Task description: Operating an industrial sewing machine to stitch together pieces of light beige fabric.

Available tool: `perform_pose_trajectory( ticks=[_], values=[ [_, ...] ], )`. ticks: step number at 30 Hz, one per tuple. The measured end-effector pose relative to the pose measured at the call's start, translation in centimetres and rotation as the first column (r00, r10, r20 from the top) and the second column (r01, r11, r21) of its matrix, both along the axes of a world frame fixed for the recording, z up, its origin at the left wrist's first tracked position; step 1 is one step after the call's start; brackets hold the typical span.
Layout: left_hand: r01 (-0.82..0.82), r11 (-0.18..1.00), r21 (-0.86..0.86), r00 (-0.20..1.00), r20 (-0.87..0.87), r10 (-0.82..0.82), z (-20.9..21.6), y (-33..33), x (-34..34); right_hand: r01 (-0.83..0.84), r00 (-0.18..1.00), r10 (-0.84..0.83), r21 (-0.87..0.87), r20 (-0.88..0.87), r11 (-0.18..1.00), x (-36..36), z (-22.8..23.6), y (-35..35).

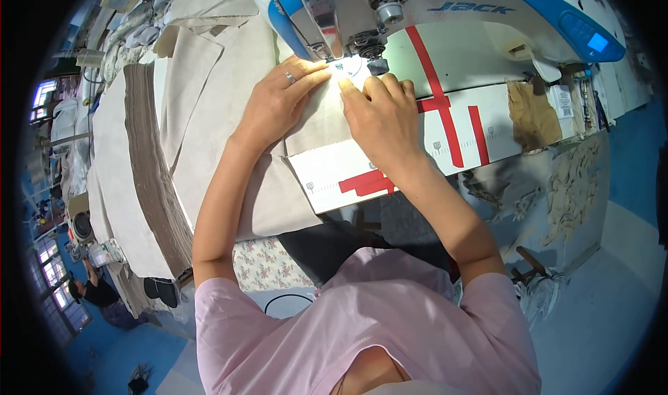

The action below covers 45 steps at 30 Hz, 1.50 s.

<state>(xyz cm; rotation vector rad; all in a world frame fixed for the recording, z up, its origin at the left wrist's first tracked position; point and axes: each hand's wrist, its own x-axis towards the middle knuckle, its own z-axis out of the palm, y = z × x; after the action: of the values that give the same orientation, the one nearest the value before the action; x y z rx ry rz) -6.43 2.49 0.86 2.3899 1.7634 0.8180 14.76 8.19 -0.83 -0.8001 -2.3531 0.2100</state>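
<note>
Under the needle area of a blue and white sewing machine (473,30), a cream fabric piece (312,132) lies in a bright lamp glare. My left hand (277,104), with a ring on one finger, rests on the fabric to the left of the needle, its fingers stretched out toward the glare. My right hand (381,117) is at the fabric's right edge, close in front of the needle. Its index finger points into the glare while the other fingers curl in, and it seems to pinch the fabric there. The glare hides the needle tip and the stitching.
Large cream cloth pieces (209,110) spread over the left side, beside a thick stack of cut fabric (149,165). Red tape strips (445,134) mark the white machine bed. A brown cloth scrap (532,117) lies at the right. Far left, another person (104,297) is in the room.
</note>
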Motion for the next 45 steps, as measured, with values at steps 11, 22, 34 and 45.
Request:
perform_pose_trajectory(
  ticks=[11,22,34,45],
  values=[
    [-0.097,0.994,-0.051,0.995,-0.011,0.097,0.0,0.1,-0.9,-0.020,1.000,0.020,-0.024,-0.012,1.000,0.1,0.2,-0.1],
    [-0.092,0.995,-0.043,0.995,0.036,0.094,-0.1,0.7,-0.9,-0.030,0.999,0.029,-0.021,-0.020,0.999,0.0,0.0,0.4],
    [-0.012,1.000,-0.004,0.997,0.073,0.012,0.4,0.2,-0.3,-0.056,0.998,0.056,0.021,-0.008,0.998,0.3,0.1,0.3],
    [-0.766,0.642,0.032,0.637,-0.100,0.764,-0.8,-10.1,-6.5,-0.094,0.993,0.089,0.074,0.071,0.993,-0.5,1.2,-0.2]
  ],
)
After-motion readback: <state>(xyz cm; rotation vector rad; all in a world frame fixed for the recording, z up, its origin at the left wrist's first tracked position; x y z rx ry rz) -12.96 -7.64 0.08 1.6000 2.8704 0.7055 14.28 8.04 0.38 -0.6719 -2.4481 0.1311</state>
